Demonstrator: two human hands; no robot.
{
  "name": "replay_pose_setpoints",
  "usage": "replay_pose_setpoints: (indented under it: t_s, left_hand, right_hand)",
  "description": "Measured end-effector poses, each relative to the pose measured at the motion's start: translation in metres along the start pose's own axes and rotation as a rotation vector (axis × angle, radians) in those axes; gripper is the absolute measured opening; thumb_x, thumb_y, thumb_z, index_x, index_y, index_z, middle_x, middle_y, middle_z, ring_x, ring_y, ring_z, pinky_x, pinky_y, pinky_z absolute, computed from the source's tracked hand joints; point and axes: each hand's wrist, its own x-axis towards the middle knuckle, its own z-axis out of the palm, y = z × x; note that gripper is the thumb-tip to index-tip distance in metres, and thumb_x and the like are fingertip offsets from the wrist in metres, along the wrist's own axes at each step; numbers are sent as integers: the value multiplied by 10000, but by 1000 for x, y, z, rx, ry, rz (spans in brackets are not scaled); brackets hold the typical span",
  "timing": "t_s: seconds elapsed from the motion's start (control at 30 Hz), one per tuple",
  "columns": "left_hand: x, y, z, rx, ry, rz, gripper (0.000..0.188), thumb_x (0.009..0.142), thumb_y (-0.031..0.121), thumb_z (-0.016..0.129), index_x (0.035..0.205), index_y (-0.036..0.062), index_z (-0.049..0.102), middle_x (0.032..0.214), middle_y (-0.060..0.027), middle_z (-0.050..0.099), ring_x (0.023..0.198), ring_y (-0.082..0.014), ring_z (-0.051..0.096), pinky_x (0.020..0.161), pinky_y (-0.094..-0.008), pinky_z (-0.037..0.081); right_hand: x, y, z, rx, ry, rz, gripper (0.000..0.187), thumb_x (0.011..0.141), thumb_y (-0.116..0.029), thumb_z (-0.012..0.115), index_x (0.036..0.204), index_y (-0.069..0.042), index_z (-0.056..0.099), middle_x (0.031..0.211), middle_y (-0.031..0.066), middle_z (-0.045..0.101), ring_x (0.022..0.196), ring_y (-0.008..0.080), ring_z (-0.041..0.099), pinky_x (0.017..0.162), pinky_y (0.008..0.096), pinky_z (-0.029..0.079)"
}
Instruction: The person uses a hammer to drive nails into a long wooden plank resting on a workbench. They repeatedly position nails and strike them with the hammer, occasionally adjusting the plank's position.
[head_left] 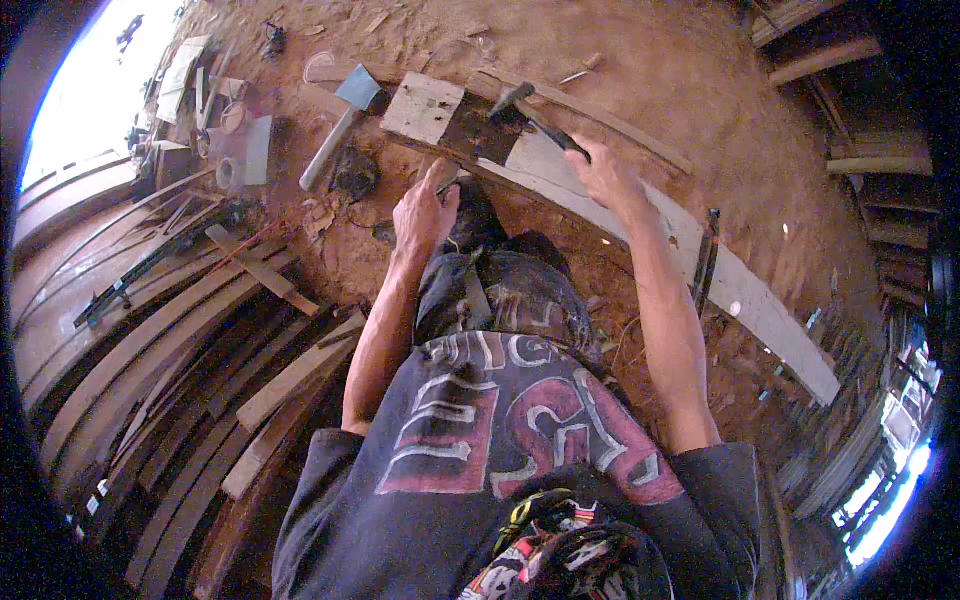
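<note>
My right hand [605, 178] is wrapped round the dark handle of a hammer [548, 128]. The hammer's head is over a dark patch on a long pale plank [590, 196]. Beside the plank's near edge, my left hand [425, 213] has its fingers curled together, thumb toward the index finger; what is between them I cannot make out. A square pale wooden block [423, 107] lies at the plank's left end. Left of it rests a hatchet [330, 148] with a wooden handle and a blue-grey blade.
Several long timbers [165, 375] are piled at the lower left. A dark metal bar [707, 262] crosses the plank at right. Next to the hatchet sits a dark round lump [356, 174]. Another narrow board [600, 118] lies behind the plank on brown earth [680, 70].
</note>
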Motion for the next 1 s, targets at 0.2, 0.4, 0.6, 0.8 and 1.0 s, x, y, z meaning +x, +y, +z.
replay_pose_setpoints:
  t_s: [0.2,0.4,0.6,0.8,1.0]
  left_hand:
    - [-48,-88,3,-235,76,-34,381,943,358,612,1105,20,683,1052,-235,694,980,-426,656,839,-474,521]
    - [-113,-153,53,-151,13,-382,416,989,377,545,1098,-1,678,1006,-266,691,989,-447,648,830,-495,504]
    - [-84,-144,51,-186,-37,-282,411,1007,357,523,1094,-18,666,974,-274,694,937,-456,657,805,-525,491]
    - [-89,-148,48,-431,93,-354,344,1033,308,487,1154,22,636,918,-266,680,866,-444,658,746,-473,500]
    - [-122,-187,81,-359,25,-456,345,1025,279,447,1181,24,619,1069,-280,669,1016,-461,635,866,-494,488]
  right_hand:
    - [-49,95,-6,72,81,-113,469,1004,-322,585,1389,-55,569,1358,229,600,1310,334,550,1095,387,407]
    - [-33,52,-11,48,36,-72,462,1005,-301,577,1400,-62,552,1231,237,660,1180,346,634,1012,409,470]
    - [29,-45,16,-15,21,-175,449,1018,-320,519,1372,-46,560,1140,286,667,1084,438,642,937,487,508]
    - [-41,-27,18,29,-91,-51,471,1010,-374,534,1367,-70,581,1193,302,637,1129,459,611,958,495,493]
    - [-79,-2,25,42,-53,-39,458,1005,-366,541,1372,-94,573,1116,289,665,1035,471,648,884,518,527]
